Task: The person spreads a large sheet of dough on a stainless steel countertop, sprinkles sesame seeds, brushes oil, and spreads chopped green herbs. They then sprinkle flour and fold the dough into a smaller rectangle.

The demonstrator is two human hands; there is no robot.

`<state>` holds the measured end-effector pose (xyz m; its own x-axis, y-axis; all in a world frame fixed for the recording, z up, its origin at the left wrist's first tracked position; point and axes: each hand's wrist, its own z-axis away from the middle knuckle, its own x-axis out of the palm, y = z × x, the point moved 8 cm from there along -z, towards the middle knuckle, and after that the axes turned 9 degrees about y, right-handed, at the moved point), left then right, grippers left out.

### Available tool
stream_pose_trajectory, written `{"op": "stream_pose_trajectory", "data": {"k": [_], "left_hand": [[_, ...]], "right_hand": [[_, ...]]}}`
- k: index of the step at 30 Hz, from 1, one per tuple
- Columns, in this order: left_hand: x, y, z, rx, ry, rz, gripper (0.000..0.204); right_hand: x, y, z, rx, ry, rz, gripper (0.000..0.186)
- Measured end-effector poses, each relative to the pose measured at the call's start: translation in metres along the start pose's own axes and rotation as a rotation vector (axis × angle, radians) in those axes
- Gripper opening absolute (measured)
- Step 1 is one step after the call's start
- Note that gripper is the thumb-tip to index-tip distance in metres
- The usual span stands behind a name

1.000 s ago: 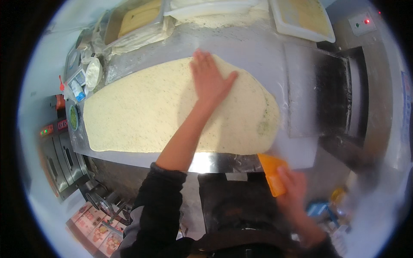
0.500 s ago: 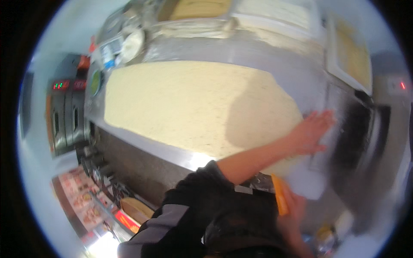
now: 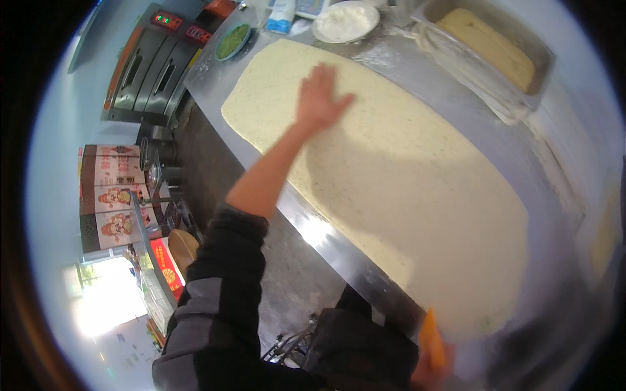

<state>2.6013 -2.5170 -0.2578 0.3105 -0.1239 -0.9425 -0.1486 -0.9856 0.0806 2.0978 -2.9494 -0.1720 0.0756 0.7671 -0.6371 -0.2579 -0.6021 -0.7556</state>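
A wide sheet of pale, lightly speckled dough [image 3: 391, 189] lies flat on the metal worktable. Over its far left part my left hand [image 3: 321, 101] is open, palm down, thumb out to the side. Whether the palm presses the dough or hovers just above it I cannot tell. Low in the view, by the near end of the sheet, my right hand [image 3: 432, 375] is closed on an orange flat tool [image 3: 431, 339], blurred and partly cut off by the lower edge. The tool's exact kind does not show.
Beyond the dough stand a bowl of white powder [image 3: 345, 21], a dish of chopped greens [image 3: 233, 42] and a blue-white packet [image 3: 281, 16]. A metal pan of dough [image 3: 548, 72] sits on the far right, cloth beside it. Ovens [image 3: 147, 68] stand at the left.
My left hand has swept from the right end of the dough to its far left part. The view has turned left. My right hand keeps the orange tool, now lower in view.
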Motion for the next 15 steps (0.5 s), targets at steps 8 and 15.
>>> {"op": "stream_pose_trajectory", "data": {"k": [8, 15], "left_hand": [[-0.014, -0.395, 0.058, -0.792, -0.097, -0.241, 0.107], [-0.043, -0.074, 0.164, -0.108, -0.060, 0.054, 0.109]], "right_hand": [[0.061, -0.024, -0.012, 0.012, -0.147, -0.020, 0.029], [0.092, -0.037, -0.010, -0.007, -0.229, -0.042, 0.030]]}}
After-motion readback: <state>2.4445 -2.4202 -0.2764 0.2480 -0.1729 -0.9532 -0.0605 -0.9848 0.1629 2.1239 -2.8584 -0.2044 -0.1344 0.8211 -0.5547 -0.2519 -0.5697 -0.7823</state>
